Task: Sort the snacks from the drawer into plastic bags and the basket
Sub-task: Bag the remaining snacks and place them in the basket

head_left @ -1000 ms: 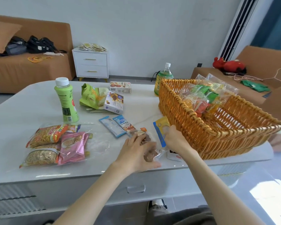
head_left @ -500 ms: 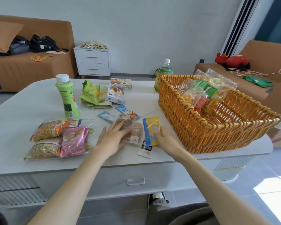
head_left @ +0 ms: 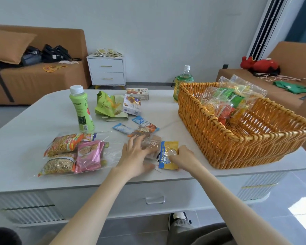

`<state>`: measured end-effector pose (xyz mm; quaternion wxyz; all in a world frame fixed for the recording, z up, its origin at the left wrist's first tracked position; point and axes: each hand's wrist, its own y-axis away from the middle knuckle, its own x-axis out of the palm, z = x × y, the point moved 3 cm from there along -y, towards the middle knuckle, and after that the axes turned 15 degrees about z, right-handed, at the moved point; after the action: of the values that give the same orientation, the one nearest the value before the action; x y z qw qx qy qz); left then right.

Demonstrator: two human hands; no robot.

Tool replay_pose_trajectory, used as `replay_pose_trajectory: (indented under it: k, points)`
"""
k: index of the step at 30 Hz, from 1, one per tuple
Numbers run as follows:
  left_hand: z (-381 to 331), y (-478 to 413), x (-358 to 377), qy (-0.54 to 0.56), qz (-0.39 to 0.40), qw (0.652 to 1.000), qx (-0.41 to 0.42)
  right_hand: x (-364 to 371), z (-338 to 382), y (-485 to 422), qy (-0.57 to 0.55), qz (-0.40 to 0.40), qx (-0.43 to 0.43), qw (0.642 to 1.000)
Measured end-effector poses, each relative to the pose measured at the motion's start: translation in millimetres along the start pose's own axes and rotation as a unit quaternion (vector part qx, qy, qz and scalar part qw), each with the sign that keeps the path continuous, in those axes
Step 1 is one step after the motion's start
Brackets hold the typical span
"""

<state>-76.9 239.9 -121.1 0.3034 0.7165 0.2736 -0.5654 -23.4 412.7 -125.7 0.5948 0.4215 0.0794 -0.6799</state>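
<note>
- since a second ago both hands have slid the loose packets left, away from the foot of the basket (head_left: 219, 138); sorting looks mid-way
- left hand (head_left: 136, 156) flat, fingers spread, pressing the brown packets (head_left: 148, 144)
- right hand (head_left: 183, 159) pinches the yellow packet (head_left: 167, 154) by its right edge
- yellow packet lies near the front edge of the table (head_left: 166, 110); bare strip up to the basket wall, clear bag (head_left: 111, 152) just beside the left hand

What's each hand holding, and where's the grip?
The right hand pinches the yellow packet by its right edge; the left hand rests on brown packets.
</note>
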Motion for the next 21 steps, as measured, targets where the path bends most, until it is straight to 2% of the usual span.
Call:
replay_pose_trajectory:
  k: [3,8,13,21]
  points:
    - [-3,-2,12,0.035,0.027,0.999,-0.024,2,5,-1,0.005,-0.011,-0.015,1.000]
    - [-9,-7,18,0.077,0.014,0.995,-0.059,-3,12,-1,-0.096,-0.024,-0.041,0.994]
    - [-9,-9,19,0.130,0.004,0.989,-0.064,0,13,-10,-0.156,-0.026,-0.033,0.987]
    - [-10,-10,16,0.117,0.010,0.992,-0.052,2,4,-31,-0.277,-0.009,-0.013,0.961]
